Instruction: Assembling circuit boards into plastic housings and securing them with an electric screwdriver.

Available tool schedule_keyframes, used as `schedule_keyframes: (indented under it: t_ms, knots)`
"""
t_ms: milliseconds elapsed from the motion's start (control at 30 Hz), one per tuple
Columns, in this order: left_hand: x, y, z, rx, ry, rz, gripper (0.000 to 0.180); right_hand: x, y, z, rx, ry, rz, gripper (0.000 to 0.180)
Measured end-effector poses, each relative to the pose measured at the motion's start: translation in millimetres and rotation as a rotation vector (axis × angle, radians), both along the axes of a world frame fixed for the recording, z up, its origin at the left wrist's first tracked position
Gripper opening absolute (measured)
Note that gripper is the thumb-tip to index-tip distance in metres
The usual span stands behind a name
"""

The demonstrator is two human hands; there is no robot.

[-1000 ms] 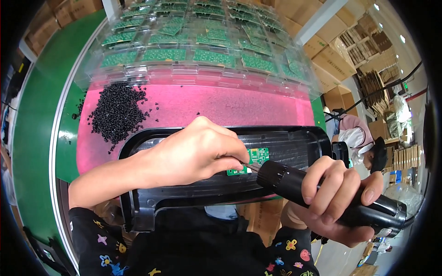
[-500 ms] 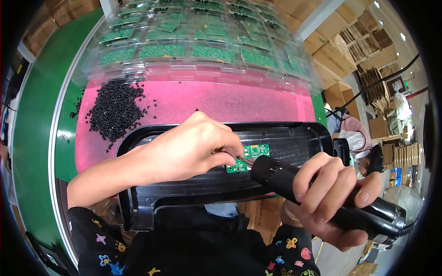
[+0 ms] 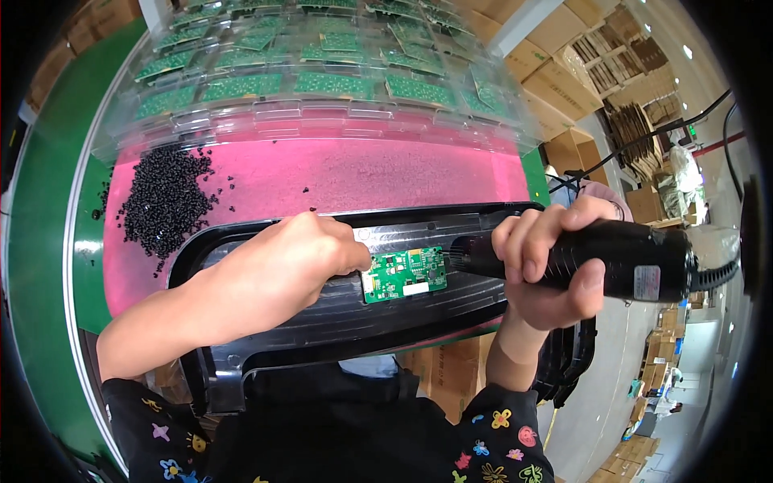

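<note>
A green circuit board lies in a long black plastic housing. My right hand is wrapped around a thick black electric screwdriver, held nearly level and pointing left. Its tip is by the board's upper right corner; whether it sits on a screw is too small to tell. At the board's left edge is my left hand, its fingers curled and pressed together. What those fingertips hold, if anything, is hidden.
A heap of small black screws lies at the left on the pink mat. Stacked clear trays of green circuit boards stand beyond it. Another black plastic part is at the right. Cardboard boxes and a person are farther right.
The screwdriver has moved from the board's left part to its upper right corner and turned more level. My left fingers have drawn away from the bit, uncovering more board. The whole view has shifted.
</note>
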State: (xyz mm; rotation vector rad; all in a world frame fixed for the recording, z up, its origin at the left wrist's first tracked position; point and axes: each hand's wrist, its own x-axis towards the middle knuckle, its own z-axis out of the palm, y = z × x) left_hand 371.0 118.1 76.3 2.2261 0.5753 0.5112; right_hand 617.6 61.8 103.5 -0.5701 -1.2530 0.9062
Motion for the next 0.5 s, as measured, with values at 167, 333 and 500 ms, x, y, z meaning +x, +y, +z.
schedule_keyframes:
  t_ms: [167,333,500]
  knots:
    - [1,0,-2,0.043,0.093,-0.038,0.025,2,8,-10,0.019,-0.071,-0.061,0.041]
    - [1,-1,2,0.059,0.179,-0.102,0.039,1,8,-11,0.005,-0.083,-0.095,0.041]
    - [0,-3,2,0.021,0.194,-0.104,0.047,2,11,-14,-0.013,-0.088,-0.055,0.041]
